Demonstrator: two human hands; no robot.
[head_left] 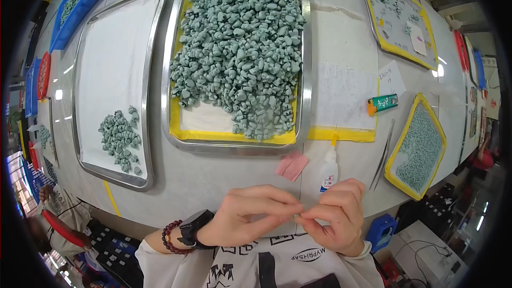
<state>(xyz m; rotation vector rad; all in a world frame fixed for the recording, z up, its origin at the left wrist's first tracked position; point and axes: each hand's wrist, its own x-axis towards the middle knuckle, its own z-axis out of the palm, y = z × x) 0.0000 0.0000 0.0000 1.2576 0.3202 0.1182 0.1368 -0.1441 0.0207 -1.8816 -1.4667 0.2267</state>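
My left hand (256, 212) and my right hand (336, 218) meet fingertip to fingertip above the near edge of the table. Both are closed in a pinch. Whatever lies between the fingertips is too small and too covered to name. Just beyond the right hand stands a white glue bottle (329, 168) with a yellow tip and a thin needle. A folded pink cloth (292, 166) lies to its left. Farther off, a metal tray (234, 148) with a yellow-taped edge holds a large heap of small grey-green pieces (240, 43).
At left, a white-lined metal tray (114, 37) carries a small pile of similar pieces (120, 139). Tweezers (382, 155), a green lighter (383, 104) and a yellow-edged tray (396, 179) of tiny pieces lie at right. Another yellow-edged tray (408, 51) is far right, a blue bin (63, 36) far left.
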